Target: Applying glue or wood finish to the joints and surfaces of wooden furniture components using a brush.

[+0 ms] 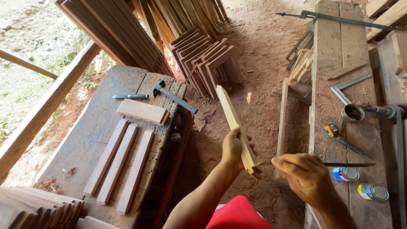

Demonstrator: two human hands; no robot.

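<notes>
Above the red dirt floor, between two work surfaces, the person holds up a pale wooden slat. The left hand is clenched around the slat's lower part, so the piece stands tilted, its upper end leaning away to the left and its notched lower end just below the fingers. The right hand is closed on the handle of a thin dark tool, whose blade lies roughly level; its tip sits at the slat's notched end, though whether it touches I cannot tell.

On the dark old table to the left lie three reddish slats side by side, a shorter board across their top, a hammer and a small chisel near the far edge. More stacked slats show at the near left corner.

To the right stands a long plank table dusted with sawdust, carrying a metal square, a small open tin, two closed cans and a bar clamp at its far end. Wooden frames lean together on the floor beyond, beside long boards.
</notes>
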